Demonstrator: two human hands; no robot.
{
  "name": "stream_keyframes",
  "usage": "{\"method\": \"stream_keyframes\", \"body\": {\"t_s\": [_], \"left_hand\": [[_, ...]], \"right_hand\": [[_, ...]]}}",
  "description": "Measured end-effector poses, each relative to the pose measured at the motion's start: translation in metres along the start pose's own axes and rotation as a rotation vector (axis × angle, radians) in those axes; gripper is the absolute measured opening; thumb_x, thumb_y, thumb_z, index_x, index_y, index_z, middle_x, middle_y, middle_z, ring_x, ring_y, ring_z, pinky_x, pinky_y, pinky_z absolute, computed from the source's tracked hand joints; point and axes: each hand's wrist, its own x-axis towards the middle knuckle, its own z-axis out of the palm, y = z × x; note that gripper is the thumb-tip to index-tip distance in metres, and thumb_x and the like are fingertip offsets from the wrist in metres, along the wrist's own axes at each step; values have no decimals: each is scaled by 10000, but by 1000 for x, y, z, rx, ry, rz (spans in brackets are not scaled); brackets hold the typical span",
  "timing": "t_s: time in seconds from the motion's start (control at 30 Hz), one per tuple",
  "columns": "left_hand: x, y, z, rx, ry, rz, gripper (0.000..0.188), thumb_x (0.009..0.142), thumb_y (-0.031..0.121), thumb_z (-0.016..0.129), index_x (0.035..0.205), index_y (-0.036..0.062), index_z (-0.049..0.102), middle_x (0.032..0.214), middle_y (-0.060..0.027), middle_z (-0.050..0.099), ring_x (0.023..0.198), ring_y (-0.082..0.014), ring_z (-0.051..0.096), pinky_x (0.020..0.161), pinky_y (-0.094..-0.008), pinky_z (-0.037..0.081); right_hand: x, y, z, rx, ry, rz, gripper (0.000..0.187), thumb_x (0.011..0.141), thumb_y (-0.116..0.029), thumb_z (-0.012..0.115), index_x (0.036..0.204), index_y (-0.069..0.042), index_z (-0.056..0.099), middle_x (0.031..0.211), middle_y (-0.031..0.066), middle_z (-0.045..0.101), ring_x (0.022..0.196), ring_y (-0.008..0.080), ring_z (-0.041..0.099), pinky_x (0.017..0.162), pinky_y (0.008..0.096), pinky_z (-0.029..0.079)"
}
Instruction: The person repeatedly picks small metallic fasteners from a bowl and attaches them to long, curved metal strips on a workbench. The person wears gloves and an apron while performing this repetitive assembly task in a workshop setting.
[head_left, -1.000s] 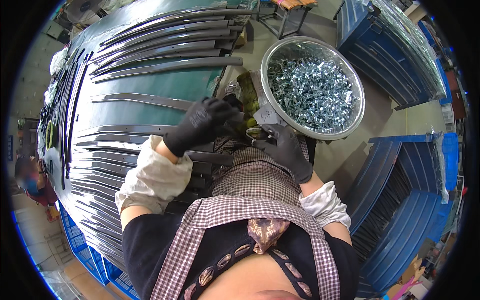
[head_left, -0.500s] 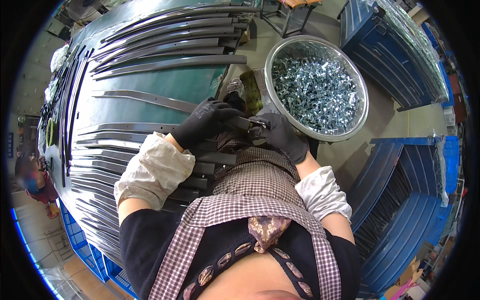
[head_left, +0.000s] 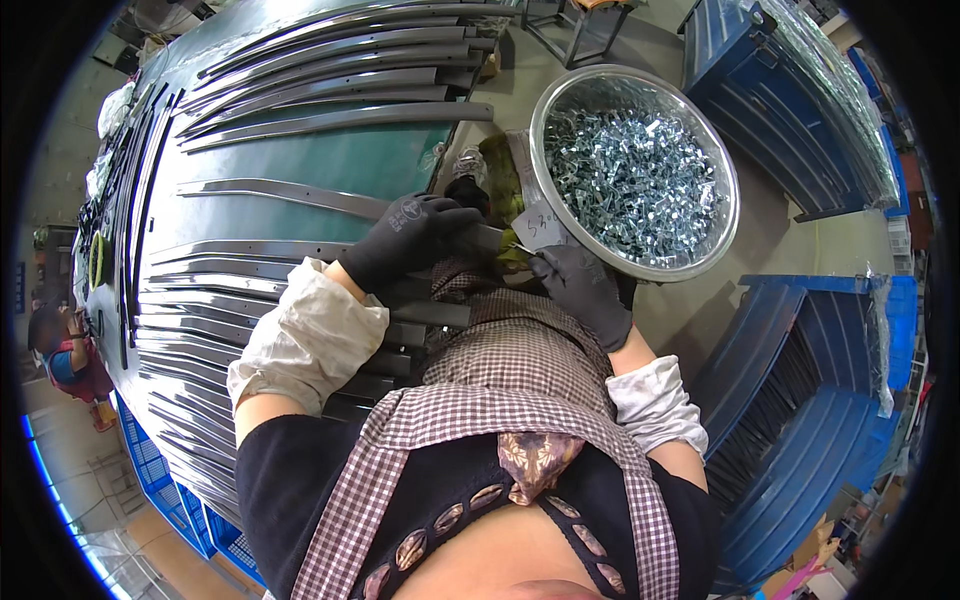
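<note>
My left hand [head_left: 412, 238], in a dark glove, is closed round a long dark trim strip [head_left: 345, 203] near its right end. That strip end [head_left: 487, 239] sticks out past my fingers towards my right hand. My right hand [head_left: 585, 290], also gloved, is pinched on a small shiny metal piece [head_left: 522, 248], which points at the strip end with a narrow gap between them. Its exact kind is too small to make out. Right beyond my right hand stands a large clear basin [head_left: 541, 165] heaped with small silvery metal clips [head_left: 635, 185].
More dark strips [head_left: 330, 122] lie in rows on the green table [head_left: 300, 165], behind and in front of the held one. Blue metal racks [head_left: 800, 110] stand on the right, the nearer one [head_left: 800, 430] holding strips. Another person [head_left: 70, 350] is at the far left.
My right hand has drawn back slightly to the right and down from the strip end, opening a small gap. My left hand keeps its grip on the strip.
</note>
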Motion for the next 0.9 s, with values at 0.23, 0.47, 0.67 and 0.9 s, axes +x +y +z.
{"method": "stream_keyframes", "body": {"t_s": [0.23,0.47,0.67,0.9], "left_hand": [[-3,-7,6,52,-18,28,485,789,218,772,1244,102,647,1037,-120,696,934,-342,657,811,-438,532],[2,-3,1,23,-70,17,412,823,203,746,1210,93,657,1012,-130,689,910,-354,656,798,-447,530],[0,-2,4,-36,-42,40,407,831,185,740,1218,86,659,990,-139,680,874,-358,659,765,-444,535],[0,-4,-2,183,-151,19,542,857,189,725,1380,146,592,1022,-123,688,890,-319,692,781,-409,566]], "right_hand": [[9,2,20,-35,30,-91,203,912,-223,605,970,-41,672,878,166,693,807,361,672,733,462,527],[30,-26,8,-226,-75,-130,170,872,-214,626,928,-53,635,832,161,673,732,350,669,654,457,527],[20,-46,-16,-169,13,-178,156,904,-214,610,862,-65,625,787,138,665,710,327,679,632,451,538],[4,27,-48,-196,30,50,203,949,-241,609,937,-58,696,842,149,690,741,325,675,683,429,538]]}}
